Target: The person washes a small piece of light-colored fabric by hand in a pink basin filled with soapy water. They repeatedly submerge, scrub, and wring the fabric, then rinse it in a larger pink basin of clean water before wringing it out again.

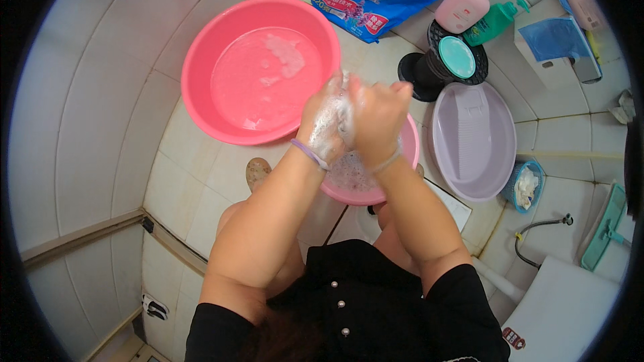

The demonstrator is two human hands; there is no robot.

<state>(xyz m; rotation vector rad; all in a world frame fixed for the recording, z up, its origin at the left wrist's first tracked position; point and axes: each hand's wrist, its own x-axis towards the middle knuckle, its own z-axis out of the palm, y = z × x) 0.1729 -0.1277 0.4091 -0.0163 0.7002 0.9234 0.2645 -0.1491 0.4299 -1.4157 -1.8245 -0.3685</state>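
Above a small pink basin [411,161] of sudsy water, my two hands are pressed together. White lather covers the back of my left hand [327,123], which has a purple band at its wrist. Blurred by motion, my right hand [380,120] is curled against it; a pale band circles that wrist. Some whitish, foamy material shows between the hands, too blurred to name. Beyond my left hand, a large pink basin [201,105] holds water with patches of foam.
A blue detergent bag [382,0] stands at the back. Pink [463,7] and green [495,22] pump bottles top a black stand [430,73]. On the right are a lilac washboard basin [445,136], a blue waste basket [512,186], a flat mop [604,226] and a white toilet tank [563,306].
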